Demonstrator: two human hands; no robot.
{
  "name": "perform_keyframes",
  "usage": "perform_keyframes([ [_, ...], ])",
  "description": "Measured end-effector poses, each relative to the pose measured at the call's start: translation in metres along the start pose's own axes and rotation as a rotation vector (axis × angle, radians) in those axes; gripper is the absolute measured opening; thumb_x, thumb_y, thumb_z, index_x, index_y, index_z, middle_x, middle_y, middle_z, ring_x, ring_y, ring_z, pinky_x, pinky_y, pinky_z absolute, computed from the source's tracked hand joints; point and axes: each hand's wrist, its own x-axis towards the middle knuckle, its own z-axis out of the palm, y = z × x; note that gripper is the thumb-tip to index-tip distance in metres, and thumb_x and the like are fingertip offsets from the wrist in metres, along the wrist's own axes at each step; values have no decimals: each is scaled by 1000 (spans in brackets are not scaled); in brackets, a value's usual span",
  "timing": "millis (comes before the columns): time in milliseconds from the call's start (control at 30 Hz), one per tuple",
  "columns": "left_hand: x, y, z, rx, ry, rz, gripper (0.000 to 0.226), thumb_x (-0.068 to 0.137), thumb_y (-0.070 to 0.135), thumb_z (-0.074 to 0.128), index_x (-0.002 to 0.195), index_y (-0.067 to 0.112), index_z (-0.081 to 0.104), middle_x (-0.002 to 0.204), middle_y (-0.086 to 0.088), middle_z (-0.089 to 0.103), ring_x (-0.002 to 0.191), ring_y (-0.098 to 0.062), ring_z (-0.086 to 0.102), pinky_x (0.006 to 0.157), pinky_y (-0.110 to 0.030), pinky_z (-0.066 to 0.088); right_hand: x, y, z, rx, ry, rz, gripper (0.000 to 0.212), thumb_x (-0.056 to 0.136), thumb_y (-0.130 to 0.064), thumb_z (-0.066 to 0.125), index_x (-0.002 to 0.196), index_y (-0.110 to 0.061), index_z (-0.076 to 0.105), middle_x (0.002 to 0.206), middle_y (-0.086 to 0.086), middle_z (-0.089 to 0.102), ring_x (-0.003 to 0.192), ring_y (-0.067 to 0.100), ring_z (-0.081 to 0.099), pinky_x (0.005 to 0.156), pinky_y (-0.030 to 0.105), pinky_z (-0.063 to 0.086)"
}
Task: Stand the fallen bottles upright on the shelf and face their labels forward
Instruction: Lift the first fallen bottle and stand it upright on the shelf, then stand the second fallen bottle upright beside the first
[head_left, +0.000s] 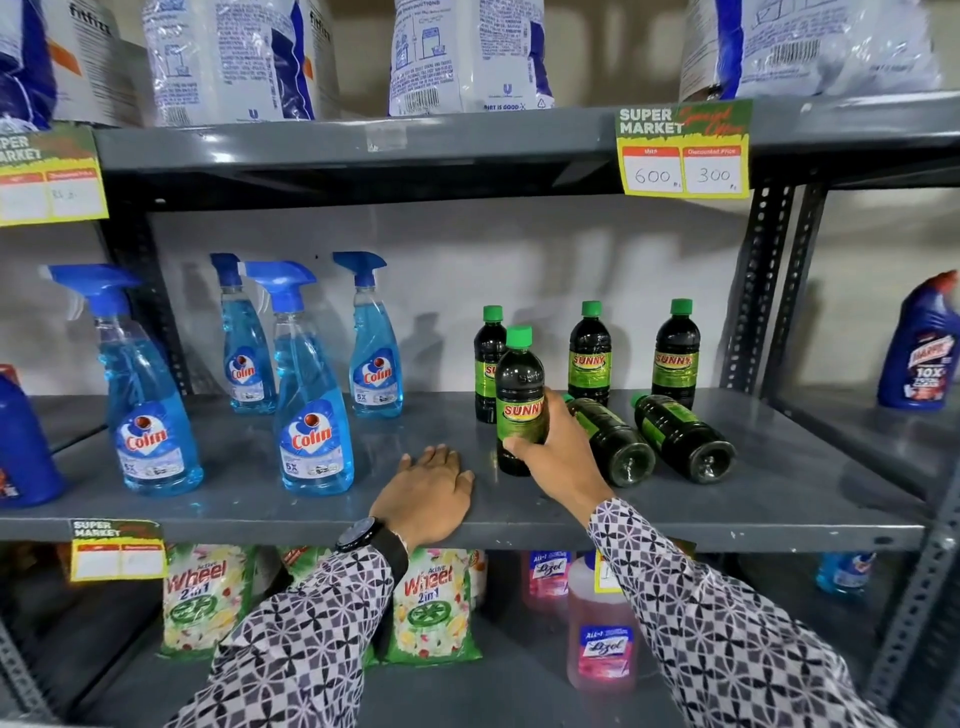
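- Nearest to us, our left hand (428, 488) lies flat, palm down, on the front part of the grey metal shelf (779, 499), fingers spread and gripping nothing; a dark wristwatch (358, 534) sits above its patterned black-and-white sleeve (311, 639).
- Just to its right, our right hand (550, 447) wraps around the lower half of a dark plastic bottle with a green cap and a green "SUNNY" label (519, 400), thumb at the front, the other fingers behind.
- That held bottle stands upright, long axis vertical, cap up, label facing us, near the middle of the shelf.
- Right behind our right hand, a fallen dark bottle with a green label (615, 441) lies on its side, base towards us and to the right, cap pointing back and left.
- Just beside it on the right, a second fallen dark bottle (683, 436) lies nearly parallel, base forward, green cap towards the back left, label turned upward.
- Further back, three upright dark bottles with green caps stand in a row: the left one (488, 353) partly hidden behind the held bottle, the middle one (589, 353) and the right one (675, 353) both showing their labels to the front.
- On the left of the same shelf, four blue spray bottles labelled "Colin" (311, 395) stand upright, well apart from the dark bottles.
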Motion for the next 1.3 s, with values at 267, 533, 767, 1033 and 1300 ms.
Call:
perform_keyframes([
  [267, -1, 0, -1, -5, 2, -1, 63, 109, 41, 19, 162, 8, 22, 173, -10, 18, 161, -24, 15, 130, -45, 6, 0, -2, 0, -1, -28, 30, 84, 72, -31, 93, 143, -22, 50, 131, -2, 66, 120, 16, 62, 109, 39, 49],
  [533, -2, 2, -2, 18, 12, 9, 62, 109, 40, 21, 160, 6, 27, 171, -13, 22, 160, -27, 19, 129, -47, 11, -22, 2, -15, 61, -125, 11, 65, 72, -21, 91, 129, -25, 59, 118, -9, 75, 111, 9, 70, 106, 40, 55],
  [767, -1, 0, -2, -1, 9, 10, 62, 108, 41, 22, 160, 7, 29, 171, -14, 23, 160, -27, 20, 129, -49, 10, -43, 3, -26, 98, -154, -26, 63, 73, -22, 90, 127, -32, 60, 120, -11, 76, 113, 6, 71, 108, 42, 54],
  [1033, 1, 3, -8, -38, -49, -17, 60, 109, 40, 25, 158, 6, 32, 170, -14, 25, 159, -28, 21, 129, -51, 11, -60, -17, -44, 101, -224, -34, 78, 78, -27, 91, 141, -41, 47, 127, -20, 67, 119, 0, 64, 111, 33, 51],
  [1300, 19, 11, 3, -57, -20, -37, 59, 106, 36, 22, 151, 5, 41, 164, -19, 34, 154, -36, 29, 125, -59, 19, 3, -24, -118, -534, 209, -103, 35, 95, -7, 63, 129, -8, 68, 114, 9, 75, 88, 17, 63, 82, 30, 54],
])
